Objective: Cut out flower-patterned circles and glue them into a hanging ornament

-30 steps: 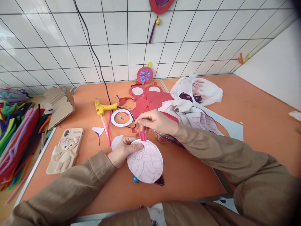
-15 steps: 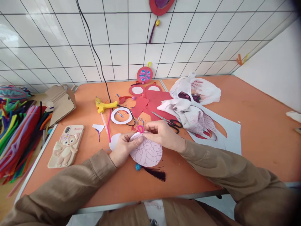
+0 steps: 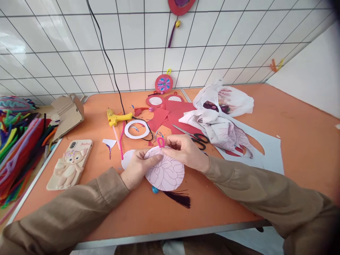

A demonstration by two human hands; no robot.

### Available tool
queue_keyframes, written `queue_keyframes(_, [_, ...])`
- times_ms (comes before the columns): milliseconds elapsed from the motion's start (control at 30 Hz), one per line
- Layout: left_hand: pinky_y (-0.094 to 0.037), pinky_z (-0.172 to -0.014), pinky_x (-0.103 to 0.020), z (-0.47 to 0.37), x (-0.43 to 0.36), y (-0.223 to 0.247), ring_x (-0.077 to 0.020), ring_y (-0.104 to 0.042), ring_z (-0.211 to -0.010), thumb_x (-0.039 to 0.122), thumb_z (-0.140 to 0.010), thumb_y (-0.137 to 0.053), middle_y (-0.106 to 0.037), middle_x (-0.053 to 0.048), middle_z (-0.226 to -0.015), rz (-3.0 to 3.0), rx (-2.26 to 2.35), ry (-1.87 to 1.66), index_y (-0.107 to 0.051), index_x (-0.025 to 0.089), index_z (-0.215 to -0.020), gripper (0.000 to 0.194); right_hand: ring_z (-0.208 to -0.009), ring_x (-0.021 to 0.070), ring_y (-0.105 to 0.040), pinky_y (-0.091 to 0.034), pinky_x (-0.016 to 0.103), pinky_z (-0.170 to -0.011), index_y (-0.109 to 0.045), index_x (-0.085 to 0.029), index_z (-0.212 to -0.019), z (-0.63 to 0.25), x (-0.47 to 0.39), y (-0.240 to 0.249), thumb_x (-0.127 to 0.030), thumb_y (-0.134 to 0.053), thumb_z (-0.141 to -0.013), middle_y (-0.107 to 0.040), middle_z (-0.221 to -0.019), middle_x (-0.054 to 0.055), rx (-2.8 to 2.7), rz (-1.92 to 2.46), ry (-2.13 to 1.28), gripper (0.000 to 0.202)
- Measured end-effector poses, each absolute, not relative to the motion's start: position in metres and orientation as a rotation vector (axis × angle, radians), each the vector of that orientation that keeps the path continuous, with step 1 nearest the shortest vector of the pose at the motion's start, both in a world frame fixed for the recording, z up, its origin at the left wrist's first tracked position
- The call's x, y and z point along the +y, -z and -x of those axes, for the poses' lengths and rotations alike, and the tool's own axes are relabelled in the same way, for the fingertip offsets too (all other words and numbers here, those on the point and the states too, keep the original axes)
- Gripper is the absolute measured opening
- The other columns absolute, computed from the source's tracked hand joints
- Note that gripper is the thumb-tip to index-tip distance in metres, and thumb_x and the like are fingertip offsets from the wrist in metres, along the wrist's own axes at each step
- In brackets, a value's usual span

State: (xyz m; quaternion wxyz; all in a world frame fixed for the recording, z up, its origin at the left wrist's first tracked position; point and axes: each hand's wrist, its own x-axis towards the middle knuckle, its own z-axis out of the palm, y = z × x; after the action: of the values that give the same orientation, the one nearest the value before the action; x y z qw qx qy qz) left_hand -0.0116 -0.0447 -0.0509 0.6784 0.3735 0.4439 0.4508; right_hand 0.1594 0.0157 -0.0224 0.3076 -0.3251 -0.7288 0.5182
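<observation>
Between my hands is a round paper disc (image 3: 167,173) with a flower line drawing on its near face. My left hand (image 3: 138,166) pinches its left edge, thumb on the front. At the top right edge, my right hand (image 3: 184,150) grips the disc beside a small pink pipe-cleaner loop (image 3: 160,142) that stands up from the rim. Below the disc, a blue bell (image 3: 155,190) and a dark tassel (image 3: 179,199) stick out. A plain white paper circle (image 3: 128,159) lies on the table, partly behind my left hand.
A yellow glue gun (image 3: 119,117) with a black cord lies by a white paper ring (image 3: 137,129). Open scissors (image 3: 195,136), red paper (image 3: 177,113) and a plastic bag (image 3: 233,101) sit behind my right hand. A phone (image 3: 70,164) and many pipe cleaners (image 3: 22,152) are leftward.
The view has shifted slightly. Both hands keep their hold on the disc, and the disc appears marginally larger and lower; the grip looks the same.
</observation>
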Motion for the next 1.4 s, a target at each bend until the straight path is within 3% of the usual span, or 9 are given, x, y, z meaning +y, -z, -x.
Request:
queue_keyframes(100, [-0.054, -0.06, -0.028, 0.0117, -0.0451, 0.0533, -0.0182, -0.069, -0.062, 0.052, -0.064, -0.088, -0.075, -0.007, -0.07, -0.859, 0.997, -0.995, -0.073, 0.014, -0.075, 0.043, -0.057, 0.0081, -0.039, -0.031, 0.022, -0.05, -0.052, -0.017, -0.069, -0.1596, 0.0144, 0.0232, -0.034, -0.064, -0.079, -0.044, -0.062, -0.004, -1.952, 0.817, -1.424, 0.022])
queue_keyframes(300, [-0.054, -0.058, -0.027, 0.0111, -0.0466, 0.053, -0.018, -0.069, -0.061, 0.051, -0.064, -0.088, -0.074, -0.006, -0.068, -0.881, 0.986, -1.006, -0.073, 0.014, -0.076, 0.042, -0.053, 0.0067, -0.032, -0.025, 0.022, -0.046, -0.045, -0.019, -0.062, -0.1588, 0.0131, 0.0283, -0.031, -0.06, -0.078, -0.035, -0.058, -0.006, -1.946, 0.777, -1.339, 0.025])
queue_keyframes(500, [-0.053, -0.056, -0.027, 0.0088, -0.0463, 0.053, -0.0181, -0.069, -0.061, 0.053, -0.065, -0.086, -0.074, -0.006, -0.07, -0.911, 1.024, -1.042, -0.073, 0.014, -0.076, 0.042, -0.057, 0.009, -0.043, -0.035, 0.023, -0.049, -0.053, -0.017, -0.071, -0.161, 0.0132, 0.0275, -0.035, -0.061, -0.076, -0.047, -0.064, -0.003, -1.977, 0.786, -1.395, 0.02])
queue_keyframes(667, [-0.05, -0.053, -0.025, 0.0106, -0.0465, 0.0544, -0.0159, -0.065, -0.058, 0.056, -0.067, -0.084, -0.072, -0.005, -0.066, -0.93, 1.033, -1.043, -0.072, 0.013, -0.075, 0.045, -0.053, 0.0079, -0.037, -0.028, 0.023, -0.047, -0.043, -0.019, -0.063, -0.1618, 0.0153, 0.0281, -0.035, -0.06, -0.076, -0.038, -0.059, -0.005, -1.985, 0.816, -1.325, 0.026])
queue_keyframes(767, [-0.048, -0.052, -0.025, 0.0115, -0.0468, 0.056, -0.0149, -0.063, -0.055, 0.055, -0.069, -0.082, -0.07, -0.005, -0.065, -0.951, 1.057, -1.05, -0.07, 0.013, -0.073, 0.043, -0.055, 0.008, -0.037, -0.029, 0.023, -0.048, -0.045, -0.019, -0.065, -0.1626, 0.0158, 0.0274, -0.034, -0.06, -0.077, -0.038, -0.059, -0.005, -1.993, 0.758, -1.355, 0.025])
queue_keyframes(1400, [-0.054, -0.064, -0.029, 0.0103, -0.0455, 0.0571, -0.0201, -0.071, -0.068, 0.049, -0.071, -0.083, -0.076, -0.006, -0.075, -0.952, 1.031, -1.134, -0.075, 0.014, -0.081, 0.037, -0.055, 0.0077, -0.035, -0.027, 0.023, -0.047, -0.047, -0.019, -0.062, -0.1631, 0.0174, 0.0271, -0.031, -0.06, -0.074, -0.039, -0.059, -0.005, -2.009, 0.8, -1.235, 0.022])
